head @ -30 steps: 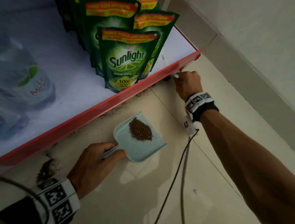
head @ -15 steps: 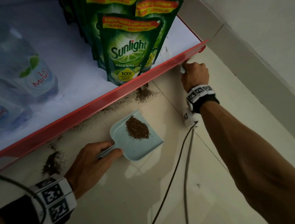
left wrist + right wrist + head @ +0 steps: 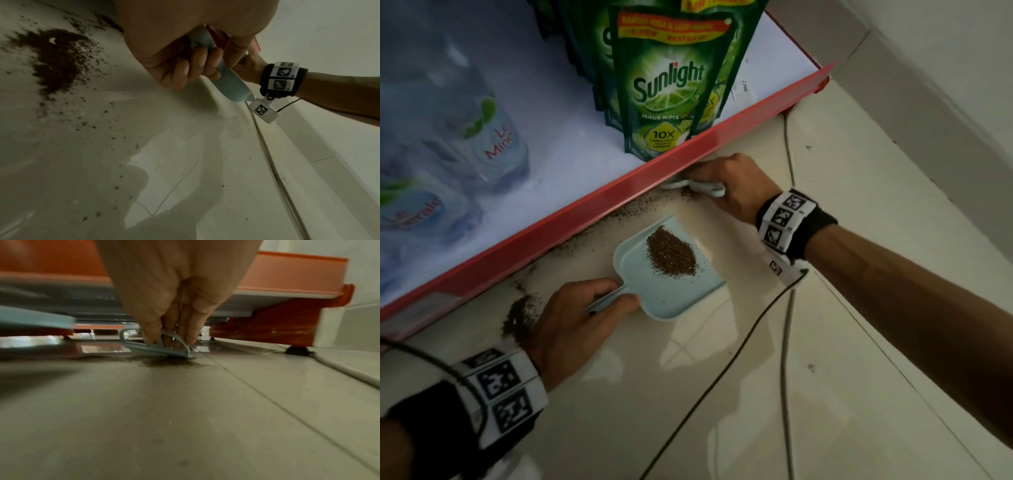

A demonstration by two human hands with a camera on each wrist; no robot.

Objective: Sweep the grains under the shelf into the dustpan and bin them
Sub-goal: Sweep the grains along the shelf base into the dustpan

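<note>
left hand [image 3: 577,320] grips dustpan [image 3: 654,274] handle | right hand [image 3: 736,192] grasps what looks like a small brush [image 3: 158,345] at grains [image 3: 168,361] | shelf [image 3: 599,198] edge overhangs | Sunlight pouches [image 3: 671,85], cable [image 3: 722,370] nearby

Both forearms bare, no sleeves. Each wrist: black band [image 3: 815,226] under white blocks with black square-code markers [image 3: 501,380]. Small white tagged box [image 3: 779,270] below right wrist (thin black cable [image 3: 722,373] trailing).

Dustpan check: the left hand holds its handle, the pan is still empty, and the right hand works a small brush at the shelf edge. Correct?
Not quite. The dustpan is not empty: the head view shows a pile of brown grains in it. The left hand does hold its handle, and the right hand grips the brush at the shelf edge.
</note>
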